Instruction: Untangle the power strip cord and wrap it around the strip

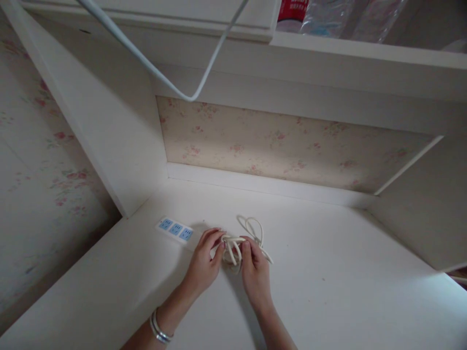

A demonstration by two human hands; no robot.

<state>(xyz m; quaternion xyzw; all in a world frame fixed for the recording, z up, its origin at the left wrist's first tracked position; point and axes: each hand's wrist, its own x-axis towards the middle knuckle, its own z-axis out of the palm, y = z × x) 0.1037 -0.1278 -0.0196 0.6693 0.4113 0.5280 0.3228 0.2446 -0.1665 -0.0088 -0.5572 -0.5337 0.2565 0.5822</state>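
A white power cord (233, 250) is gathered in loose, tangled loops between my two hands, just above the white desktop. My left hand (206, 257) pinches the left side of the bundle between thumb and fingers. On the right side, my right hand (255, 267) grips the same cord, thumb on top. A loop and a stretch of cord stick out behind and past my right hand. Left of my left hand lies a white power strip (175, 230) with three blue sockets. Where the cord joins the strip is hidden.
A pale cable (189, 98) hangs in a V at the top, close to the camera. White side panels (120, 121) bound the desk (328, 272) left and right. An overhead shelf (365, 51) holds a red-labelled item (292, 14) and clear plastic packages (328, 17).
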